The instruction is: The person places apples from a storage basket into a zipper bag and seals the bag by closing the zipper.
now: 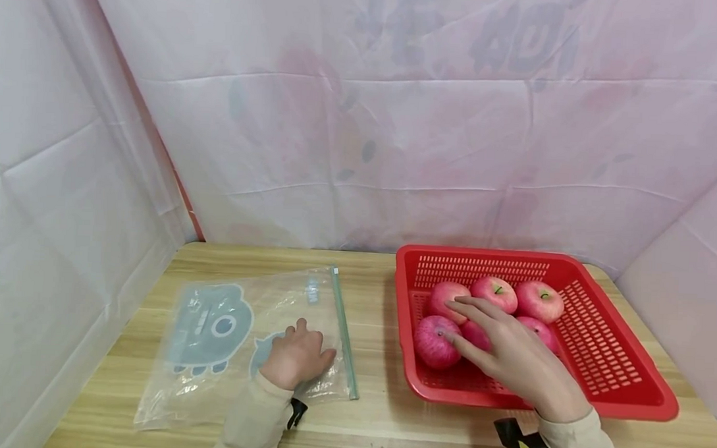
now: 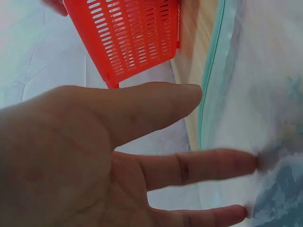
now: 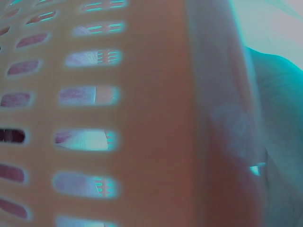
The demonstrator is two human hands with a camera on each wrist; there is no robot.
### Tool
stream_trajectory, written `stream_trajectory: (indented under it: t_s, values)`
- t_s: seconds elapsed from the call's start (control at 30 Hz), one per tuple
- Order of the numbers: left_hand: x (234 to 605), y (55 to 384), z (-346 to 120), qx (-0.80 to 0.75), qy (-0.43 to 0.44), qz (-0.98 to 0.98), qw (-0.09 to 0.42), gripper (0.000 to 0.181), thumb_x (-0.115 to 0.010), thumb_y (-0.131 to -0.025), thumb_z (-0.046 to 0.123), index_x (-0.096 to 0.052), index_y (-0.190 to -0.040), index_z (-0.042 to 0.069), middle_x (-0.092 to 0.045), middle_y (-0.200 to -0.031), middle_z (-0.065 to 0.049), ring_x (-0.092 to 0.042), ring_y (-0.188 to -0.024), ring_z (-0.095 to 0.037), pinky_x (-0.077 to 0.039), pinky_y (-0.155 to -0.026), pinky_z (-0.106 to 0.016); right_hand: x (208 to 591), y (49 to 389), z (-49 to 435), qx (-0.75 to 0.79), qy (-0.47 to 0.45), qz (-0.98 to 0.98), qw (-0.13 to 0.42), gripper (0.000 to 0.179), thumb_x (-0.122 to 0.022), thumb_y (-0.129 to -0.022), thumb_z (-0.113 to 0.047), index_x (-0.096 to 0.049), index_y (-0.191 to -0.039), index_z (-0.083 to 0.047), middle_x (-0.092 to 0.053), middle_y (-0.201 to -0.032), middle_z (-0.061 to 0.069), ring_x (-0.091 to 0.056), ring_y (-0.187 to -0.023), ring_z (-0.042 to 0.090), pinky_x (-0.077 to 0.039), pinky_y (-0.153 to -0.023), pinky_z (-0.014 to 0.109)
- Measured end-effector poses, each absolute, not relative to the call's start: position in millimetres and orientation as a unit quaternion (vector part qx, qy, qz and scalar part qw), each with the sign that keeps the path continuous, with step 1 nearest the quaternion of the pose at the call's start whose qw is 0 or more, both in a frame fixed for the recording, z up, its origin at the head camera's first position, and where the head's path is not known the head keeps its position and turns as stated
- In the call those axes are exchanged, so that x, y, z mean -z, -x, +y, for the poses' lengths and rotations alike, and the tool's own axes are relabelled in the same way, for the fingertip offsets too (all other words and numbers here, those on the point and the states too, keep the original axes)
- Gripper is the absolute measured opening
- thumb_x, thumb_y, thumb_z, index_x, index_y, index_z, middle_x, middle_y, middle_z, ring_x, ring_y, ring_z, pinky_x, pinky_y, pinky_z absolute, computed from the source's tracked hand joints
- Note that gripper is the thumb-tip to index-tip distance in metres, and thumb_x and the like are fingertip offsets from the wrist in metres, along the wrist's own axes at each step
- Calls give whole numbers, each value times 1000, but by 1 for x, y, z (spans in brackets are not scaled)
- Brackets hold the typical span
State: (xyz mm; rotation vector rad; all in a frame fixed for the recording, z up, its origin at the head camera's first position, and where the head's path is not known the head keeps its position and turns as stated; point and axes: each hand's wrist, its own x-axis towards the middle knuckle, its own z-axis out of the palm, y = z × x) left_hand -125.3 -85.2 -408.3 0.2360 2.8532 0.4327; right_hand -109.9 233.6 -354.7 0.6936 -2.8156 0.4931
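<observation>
A transparent zip bag [image 1: 216, 390] with pale blue cartoon prints lies flat, its teal zip strip [image 1: 345, 335] toward the basket. My left hand [image 1: 299, 355] is over the bag near that strip; in the left wrist view its fingertips [image 2: 236, 161] are right at the plastic, thumb apart. A red slotted basket [image 1: 655, 392] holds several pink-red apples [image 1: 539, 301]. Inside it, my right hand [image 1: 517, 351] reaches over the apples with fingers spread, thumb tip at the front-left apple [image 1: 436, 350] and forefinger across the apple behind it [image 1: 445, 298]. The hand partly hides other apples.
Both lie on a light wood-grain table [image 1: 371, 356]. Pale printed cloth [image 1: 396, 153] hangs behind the table and along both sides. The basket's slotted wall [image 3: 156, 118] fills most of the right wrist view, close to the camera.
</observation>
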Motion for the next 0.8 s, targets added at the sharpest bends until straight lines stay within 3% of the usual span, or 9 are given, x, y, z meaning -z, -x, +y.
stream_trajectory:
  t_s: [0.1, 0.2, 0.4, 0.63, 0.73, 0.8]
  values:
    - [408, 125, -85, -138, -93, 980, 111, 34, -68, -95, 32, -66, -97, -1, -57, -98, -22, -60, -91, -39, -55, -75, -59, 355, 110, 234, -168, -232, -953, 95, 45, -76, -93, -32, -67, -131, -10, -70, -125, 2, -71, -105, 18, -61, -88, 44]
    - [408, 125, -83, -143, -113, 978, 101, 39, -68, -96, 34, -64, -115, 0, -58, -105, -23, -61, -98, -40, -56, -78, -59, 355, 109, 234, -170, -230, -954, 91, 45, -77, -93, -31, -67, -131, -10, -70, -127, 3, -71, -104, 19, -61, -88, 44]
    - [410, 123, -80, -158, -133, 973, 101, 47, -67, -97, 31, -60, -138, 11, -58, -116, -27, -61, -103, -43, -57, -76, -59, 354, 110, 234, -169, -238, -951, 102, 44, -77, -92, -31, -68, -129, -10, -70, -124, 1, -70, -106, 18, -60, -89, 44]
    - [412, 123, -80, -153, -139, 973, 106, 30, -68, -95, 29, -75, -121, 14, -58, -105, -21, -59, -92, -36, -56, -74, -56, 354, 110, 233, -170, -238, -951, 103, 43, -78, -92, -32, -68, -128, -11, -71, -120, 1, -70, -104, 17, -61, -89, 44]
    - [410, 123, -80, -165, -136, 971, 110, 20, -69, -96, 29, -79, -98, 12, -57, -97, -17, -56, -87, -32, -54, -75, -55, 354, 110, 233, -169, -235, -952, 102, 43, -77, -92, -32, -68, -128, -11, -71, -121, 2, -71, -101, 16, -61, -87, 43]
    - [410, 123, -80, -165, -139, 971, 105, 25, -69, -96, 29, -75, -81, 10, -55, -92, -14, -54, -83, -29, -53, -74, -54, 354, 109, 234, -170, -235, -952, 100, 44, -77, -92, -32, -68, -129, -11, -71, -123, 2, -72, -100, 17, -61, -86, 43]
